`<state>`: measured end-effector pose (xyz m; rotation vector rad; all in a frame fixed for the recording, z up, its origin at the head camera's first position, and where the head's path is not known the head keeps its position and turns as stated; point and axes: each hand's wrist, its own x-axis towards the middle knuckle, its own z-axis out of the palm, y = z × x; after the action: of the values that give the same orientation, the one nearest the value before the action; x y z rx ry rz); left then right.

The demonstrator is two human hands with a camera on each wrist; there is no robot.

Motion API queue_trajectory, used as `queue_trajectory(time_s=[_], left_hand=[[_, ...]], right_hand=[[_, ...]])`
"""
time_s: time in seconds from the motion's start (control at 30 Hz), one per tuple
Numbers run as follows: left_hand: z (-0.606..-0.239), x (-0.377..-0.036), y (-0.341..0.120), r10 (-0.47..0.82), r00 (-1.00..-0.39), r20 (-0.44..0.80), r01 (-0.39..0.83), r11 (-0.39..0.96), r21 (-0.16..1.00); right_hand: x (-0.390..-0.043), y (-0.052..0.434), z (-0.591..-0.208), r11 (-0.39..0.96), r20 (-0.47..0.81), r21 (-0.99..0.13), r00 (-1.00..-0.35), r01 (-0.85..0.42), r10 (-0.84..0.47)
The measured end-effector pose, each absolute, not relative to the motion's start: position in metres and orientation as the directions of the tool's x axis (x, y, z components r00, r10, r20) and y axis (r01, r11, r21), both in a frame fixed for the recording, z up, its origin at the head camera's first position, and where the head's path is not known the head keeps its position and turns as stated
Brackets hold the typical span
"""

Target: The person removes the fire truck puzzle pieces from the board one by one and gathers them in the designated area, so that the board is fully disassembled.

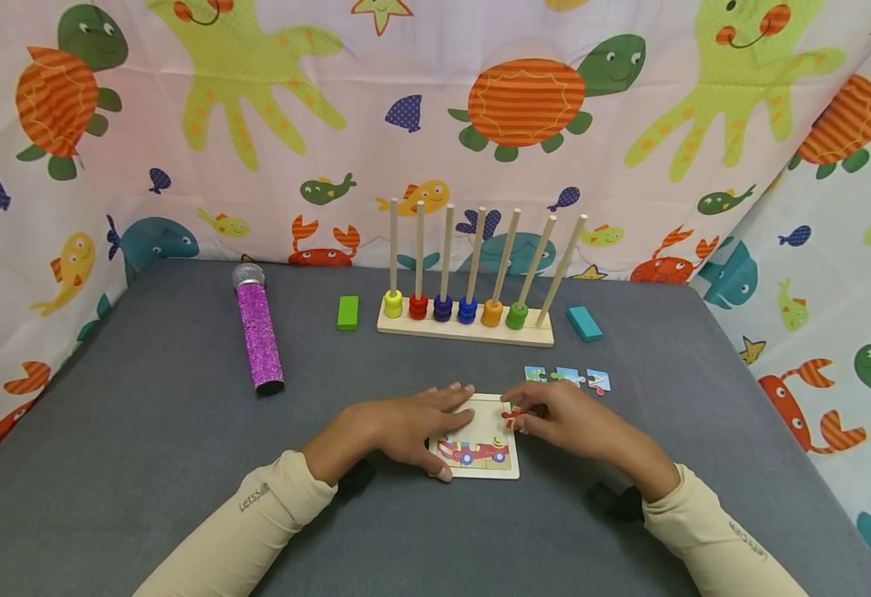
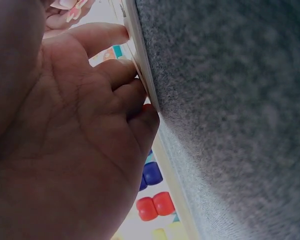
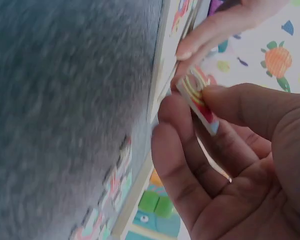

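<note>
Grey felt covers the table [image 1: 144, 431], and nearest the person two cream sleeves [image 1: 256, 522] reach in over it. The left hand [image 1: 398, 427] lies flat on the wooden puzzle board [image 1: 491, 464], its fingers straight and pressing the board down against the felt; the left wrist view shows the fingertips [image 2: 132, 75] resting along the board's pale edge [image 2: 140, 55]. A red racing car is printed on the uncovered part of the board.

The right hand [image 1: 570, 423] sits just beside the left, over the board's upper right corner. It pinches a small puzzle piece [image 1: 512, 417] between thumb and forefinger; in the right wrist view the piece [image 3: 197, 100] shows red and yellow stripes on its face and stands tilted, close to the board's edge [image 3: 162, 65], with a finger of the left hand [image 3: 210, 32] touching nearby.

Just beyond the right hand, three loose puzzle pieces [image 1: 568, 378] lie in a row on the felt. Further back stands a wooden peg rack [image 1: 469, 327] with seven upright rods, and coloured rings at the foot of six of them. A green block [image 1: 347, 313] lies to its left, a teal block [image 1: 583, 323] to its right. A glittery purple microphone [image 1: 258, 332] lies well to the left. Behind everything hangs a sea-animal printed cloth [image 1: 435, 124].
</note>
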<state>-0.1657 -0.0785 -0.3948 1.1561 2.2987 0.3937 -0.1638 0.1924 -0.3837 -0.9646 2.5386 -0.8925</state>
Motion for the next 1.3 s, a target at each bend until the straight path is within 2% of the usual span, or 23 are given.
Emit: queue_trajectory(time_s=[0.13, 0.53, 0.83, 1.07, 1.3], left_hand=[[-0.395, -0.164, -0.079, 0.813, -0.484, -0.323, 0.655, 0.582, 0.483], [-0.395, -0.167, -0.077, 0.821, -0.477, -0.312, 0.652, 0.569, 0.501], [-0.396, -0.168, -0.08, 0.818, -0.481, -0.315, 0.647, 0.573, 0.503], [-0.399, -0.169, -0.081, 0.82, -0.485, -0.304, 0.642, 0.57, 0.513], [-0.401, -0.168, -0.083, 0.827, -0.477, -0.296, 0.648, 0.559, 0.518]], right_hand=[[-0.162, 0.201, -0.384, 0.584, -0.023, -0.646, -0.752, -0.492, -0.659], [-0.163, 0.229, -0.379, 0.646, 0.026, -0.569, -0.797, -0.508, -0.604], [-0.166, 0.241, -0.379, 0.667, -0.021, -0.579, -0.809, -0.469, -0.588], [-0.172, 0.251, -0.377, 0.663, -0.005, -0.59, -0.819, -0.461, -0.574], [-0.171, 0.268, -0.37, 0.692, -0.062, -0.597, -0.838, -0.405, -0.543]])
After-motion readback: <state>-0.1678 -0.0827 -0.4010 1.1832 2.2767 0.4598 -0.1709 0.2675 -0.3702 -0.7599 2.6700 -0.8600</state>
